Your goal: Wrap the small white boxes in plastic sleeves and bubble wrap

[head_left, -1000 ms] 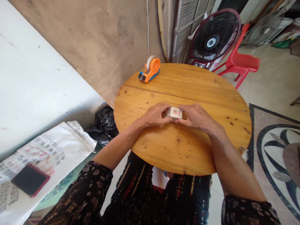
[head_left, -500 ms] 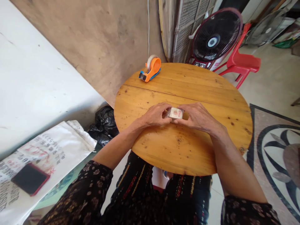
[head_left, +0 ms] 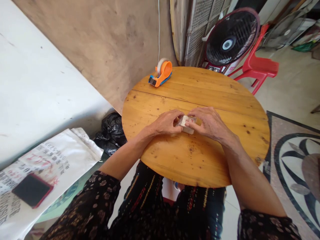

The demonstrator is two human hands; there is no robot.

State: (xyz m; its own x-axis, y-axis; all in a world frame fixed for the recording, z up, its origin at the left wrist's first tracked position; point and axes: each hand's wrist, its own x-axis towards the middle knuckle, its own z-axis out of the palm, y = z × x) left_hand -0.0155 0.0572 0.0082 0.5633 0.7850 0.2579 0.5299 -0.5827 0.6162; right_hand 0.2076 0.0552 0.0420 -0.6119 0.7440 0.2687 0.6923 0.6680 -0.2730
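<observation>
A small whitish block (head_left: 188, 129) with red marks on its top, seemingly in clear wrapping, is held low over the round wooden table (head_left: 191, 160). My left hand (head_left: 167, 122) grips its left end between thumb and fingers. From the other side, my right hand (head_left: 209, 123) holds it, the thumb against its near face and the fingers curled behind. Parts of the block are hidden by the fingers, and I cannot tell whether it touches the tabletop.
An orange and blue tape dispenser (head_left: 164, 72) stands at the table's back left. Behind the table are a floor fan (head_left: 227, 45) and a red chair (head_left: 262, 66). To the left lie a black plastic bag (head_left: 113, 130), a white printed sack (head_left: 62, 150) and a phone (head_left: 32, 190).
The block has tilted and turned slightly, so more of its near face shows. My right thumb has risen onto that face and the right fingers have shifted a little; my left hand stays put.
</observation>
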